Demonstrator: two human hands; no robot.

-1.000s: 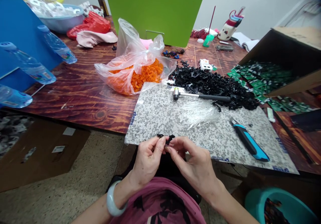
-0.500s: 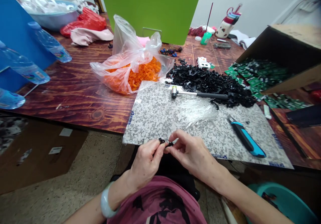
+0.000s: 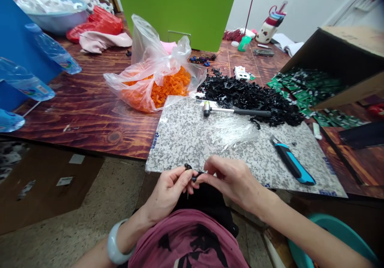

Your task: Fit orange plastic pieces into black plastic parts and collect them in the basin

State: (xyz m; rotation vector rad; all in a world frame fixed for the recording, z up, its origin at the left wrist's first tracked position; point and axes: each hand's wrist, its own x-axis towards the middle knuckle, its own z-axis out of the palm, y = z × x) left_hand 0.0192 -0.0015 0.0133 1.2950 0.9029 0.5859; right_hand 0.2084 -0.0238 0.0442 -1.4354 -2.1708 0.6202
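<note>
Between my two hands is a small black plastic part (image 3: 195,176), just off the front edge of the speckled board (image 3: 180,140). My left hand (image 3: 171,186) pinches it between thumb and fingers, with a dark end poking up above the thumb. At its other end, the thumb and bent forefinger of my right hand (image 3: 231,180) close on it. Fingers cover much of the part, so its full shape is hidden. Ahead of my hands lies a bunch of thin clear strips (image 3: 231,132), with a small mallet (image 3: 237,111) behind it.
A heap of black plastic parts (image 3: 249,96) lies at the board's back. Left of it sits a bag of orange pieces (image 3: 171,84). A blue and black utility knife (image 3: 294,162) rests on the right. Green circuit boards (image 3: 309,84) spill from a cardboard box (image 3: 351,44).
My left hand has shifted slightly left, and more of the black part shows between my hands. My right fingers have turned a little on it. The whole view has moved slightly.
</note>
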